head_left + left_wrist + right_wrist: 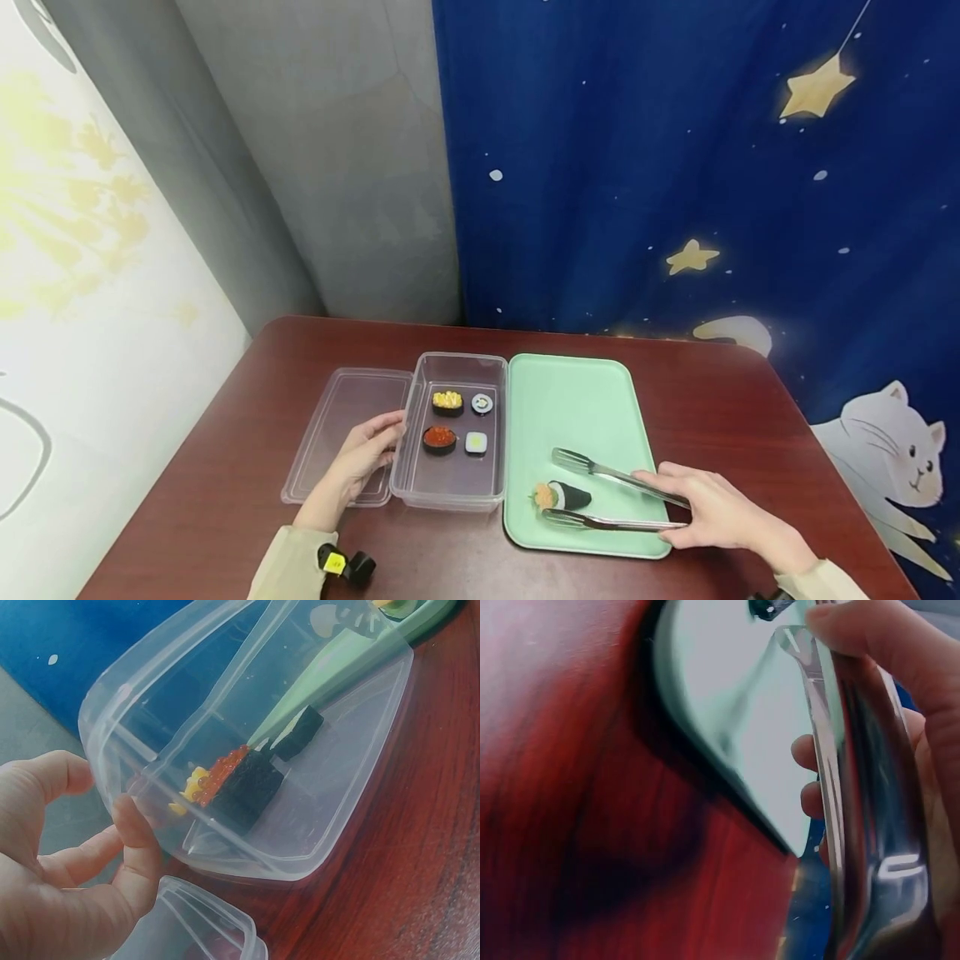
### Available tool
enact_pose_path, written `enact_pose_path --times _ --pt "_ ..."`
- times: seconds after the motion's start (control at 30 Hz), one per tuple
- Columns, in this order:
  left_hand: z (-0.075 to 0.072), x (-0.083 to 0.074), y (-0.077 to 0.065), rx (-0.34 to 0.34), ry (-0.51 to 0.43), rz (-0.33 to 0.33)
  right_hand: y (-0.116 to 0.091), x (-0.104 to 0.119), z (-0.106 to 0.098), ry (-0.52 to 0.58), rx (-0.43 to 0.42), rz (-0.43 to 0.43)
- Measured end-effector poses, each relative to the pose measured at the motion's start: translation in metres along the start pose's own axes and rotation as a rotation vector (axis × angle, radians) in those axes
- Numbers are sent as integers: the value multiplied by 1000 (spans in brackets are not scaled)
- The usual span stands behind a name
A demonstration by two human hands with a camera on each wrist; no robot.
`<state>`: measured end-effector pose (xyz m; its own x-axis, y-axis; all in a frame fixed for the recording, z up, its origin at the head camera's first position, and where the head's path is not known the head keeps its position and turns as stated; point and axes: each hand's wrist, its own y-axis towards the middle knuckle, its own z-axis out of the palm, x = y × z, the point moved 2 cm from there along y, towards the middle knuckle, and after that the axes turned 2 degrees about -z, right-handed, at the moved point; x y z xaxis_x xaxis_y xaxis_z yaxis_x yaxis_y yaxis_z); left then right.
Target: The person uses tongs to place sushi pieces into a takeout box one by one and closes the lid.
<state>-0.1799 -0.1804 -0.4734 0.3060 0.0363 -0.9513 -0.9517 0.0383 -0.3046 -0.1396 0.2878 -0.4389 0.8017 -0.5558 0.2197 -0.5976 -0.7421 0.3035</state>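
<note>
At the left side of a clear plastic container (450,500), my left hand (367,454) holds the rim with bent fingers. Inside sit a corn-topped sushi (447,403), a roe-topped sushi (439,439), a small round sushi roll (482,404) and a squarish white piece (476,442). My right hand (712,508) grips metal tongs (622,479) over a light green tray (577,392). The tongs' arms are spread, with a cone-shaped hand roll (572,495) lying between their tips. In the right wrist view, thumb and fingers hold the tongs (877,787) from both sides.
A clear lid (330,433) lies flat on the dark red table (300,350), left of the container and partly behind my left hand. The tray stands close against the container's right side. Beyond the table's far edge hang grey and blue curtains (555,208).
</note>
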Motion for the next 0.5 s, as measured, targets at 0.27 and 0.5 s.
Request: enact_pose_path --times 0.27,0.5 --pt "0 0 1 0 -25 -4 -8 1 6 40 -29 -24" --pt "0 1 1 -9 -28 -7 -12 4 7 142 -14 -39"
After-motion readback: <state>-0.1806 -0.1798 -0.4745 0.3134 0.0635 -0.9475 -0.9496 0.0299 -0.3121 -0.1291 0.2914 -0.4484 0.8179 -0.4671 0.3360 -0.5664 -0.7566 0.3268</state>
